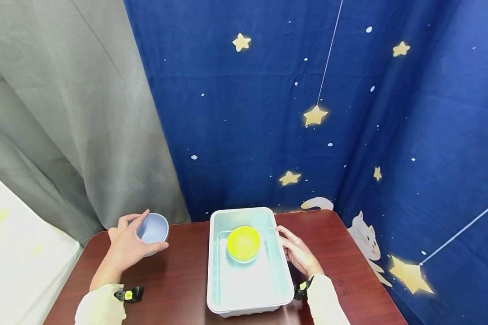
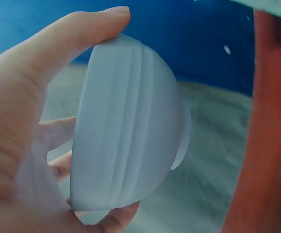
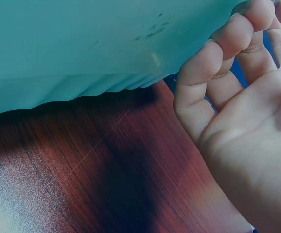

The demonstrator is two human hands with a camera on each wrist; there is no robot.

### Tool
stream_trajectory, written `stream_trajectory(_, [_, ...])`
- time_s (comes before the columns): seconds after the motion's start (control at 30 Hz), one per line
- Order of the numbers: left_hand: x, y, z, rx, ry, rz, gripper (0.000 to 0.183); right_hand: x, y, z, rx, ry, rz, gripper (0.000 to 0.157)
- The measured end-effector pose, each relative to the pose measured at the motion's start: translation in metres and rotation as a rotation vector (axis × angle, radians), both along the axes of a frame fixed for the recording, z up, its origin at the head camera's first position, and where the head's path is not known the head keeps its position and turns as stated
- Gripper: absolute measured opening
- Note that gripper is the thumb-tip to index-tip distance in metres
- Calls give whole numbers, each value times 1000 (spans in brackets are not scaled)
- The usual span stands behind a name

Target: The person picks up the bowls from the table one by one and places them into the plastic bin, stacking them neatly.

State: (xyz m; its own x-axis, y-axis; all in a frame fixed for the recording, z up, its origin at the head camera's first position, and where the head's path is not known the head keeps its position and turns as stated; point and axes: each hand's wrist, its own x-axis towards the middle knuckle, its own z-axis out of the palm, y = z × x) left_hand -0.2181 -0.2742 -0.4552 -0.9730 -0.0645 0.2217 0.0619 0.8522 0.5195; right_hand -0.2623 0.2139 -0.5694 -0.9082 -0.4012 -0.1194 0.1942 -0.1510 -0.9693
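Observation:
My left hand point(image 1: 128, 243) holds a light blue bowl point(image 1: 153, 229) by its rim, above the left part of the table. In the left wrist view the bowl point(image 2: 131, 126) is tilted on its side, its ridged outside and foot ring showing, with thumb and fingers around the rim. A pale aqua plastic bin point(image 1: 250, 302) stands at the middle. Inside it sits a yellow bowl point(image 1: 244, 243) with a paler edge showing underneath. My right hand point(image 1: 298, 253) is at the bin's right side, bent fingertips point(image 3: 199, 63) against the outer wall near the rim.
The dark red-brown wooden table point(image 1: 179, 275) ends at a blue star-patterned curtain point(image 1: 248, 113) and a grey curtain point(image 1: 85, 113) behind. A white surface point(image 1: 20, 253) lies beyond the left edge. Black bands point(image 1: 134, 294) are on both wrists.

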Motion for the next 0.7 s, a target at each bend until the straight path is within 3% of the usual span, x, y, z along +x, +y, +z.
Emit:
stream_trajectory(0.17, [2,14,12,15,20,-45,115,-1,0,0,3,5,5,59])
stream_trajectory(0.4, [2,28,23,22,-6,-77,115,-1,-1,0,4,12,16,55])
stream_trajectory(0.7, [2,50,36,29,17,-179,110,0,0,0,-8,17,16,55])
